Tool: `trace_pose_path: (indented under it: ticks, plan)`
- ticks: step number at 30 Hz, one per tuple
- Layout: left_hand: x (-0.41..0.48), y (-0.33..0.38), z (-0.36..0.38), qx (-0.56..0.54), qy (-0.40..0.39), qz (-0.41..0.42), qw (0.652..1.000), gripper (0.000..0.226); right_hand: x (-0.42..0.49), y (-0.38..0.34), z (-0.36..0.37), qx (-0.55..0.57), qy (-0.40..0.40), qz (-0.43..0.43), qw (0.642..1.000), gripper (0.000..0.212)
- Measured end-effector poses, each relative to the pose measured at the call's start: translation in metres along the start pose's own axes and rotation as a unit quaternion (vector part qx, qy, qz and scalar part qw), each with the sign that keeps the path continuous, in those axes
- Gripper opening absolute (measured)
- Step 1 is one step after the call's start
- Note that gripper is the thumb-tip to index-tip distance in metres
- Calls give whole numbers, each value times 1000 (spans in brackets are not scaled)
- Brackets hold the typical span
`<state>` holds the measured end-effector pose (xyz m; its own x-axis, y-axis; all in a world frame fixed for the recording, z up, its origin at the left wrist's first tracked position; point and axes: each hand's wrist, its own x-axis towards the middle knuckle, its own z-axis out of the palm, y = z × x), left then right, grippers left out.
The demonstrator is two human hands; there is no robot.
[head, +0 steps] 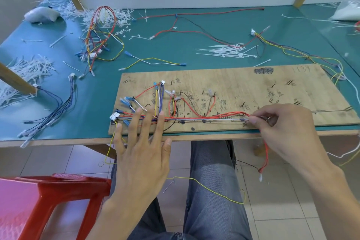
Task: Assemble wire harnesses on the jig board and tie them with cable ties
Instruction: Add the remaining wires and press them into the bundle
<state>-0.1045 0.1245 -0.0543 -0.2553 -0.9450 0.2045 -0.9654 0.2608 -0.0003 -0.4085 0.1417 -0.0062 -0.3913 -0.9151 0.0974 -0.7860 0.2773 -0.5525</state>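
The left hand (pixel 142 148) lies flat, fingers straight and spread, over the wires at the left end of the jig board (pixel 243 87), just beside a white connector (pixel 114 116). The right hand (pixel 282 126) pinches the red and white wire bundle (pixel 204 118) that runs along the board's front edge. A red wire (pixel 266 154) hangs from this hand below the table (pixel 93 93). Loose cable ties (pixel 226 51) lie behind the board.

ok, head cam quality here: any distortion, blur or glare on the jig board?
Head view: wide-angle bowing along the table edge; light soft and even, no glare on the jig board, only faint shadows; the wires, left hand and right hand are sharp; the red stool at lower left looks washed-out pink and soft.
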Motion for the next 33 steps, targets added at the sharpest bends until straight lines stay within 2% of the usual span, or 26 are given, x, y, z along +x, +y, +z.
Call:
trace_pose_path:
  ticks: [4, 9, 12, 15, 20, 24, 28, 33]
  plan:
    - [1, 18, -8, -8, 6, 10, 1000, 67, 3, 2, 1, -4, -27, 13, 1000, 20]
    - [6, 73, -11, -69, 16, 179, 981, 54, 8, 7, 3, 18, -17, 16, 1000, 16]
    - [19, 102, -7, -89, -16, 223, 971, 57, 12, 9, 5, 19, -10, 4, 1000, 17]
    - [33, 115, 0, -91, -45, 230, 968, 59, 18, 10, 7, 13, -17, -16, 1000, 18]
    - [40, 118, 6, -108, 2, 221, 969, 55, 31, 11, 4, -18, -58, -49, 997, 25]
    - [44, 120, 6, -126, 11, 225, 966, 51, 41, 7, 1, -9, -43, -87, 995, 19]
    - [45, 119, 3, -141, -10, 227, 964, 51, 53, 5, -3, 6, -29, -199, 980, 17]
    - [42, 121, 4, -158, -5, 217, 963, 51, 69, 10, -4, -10, -55, -308, 950, 29]
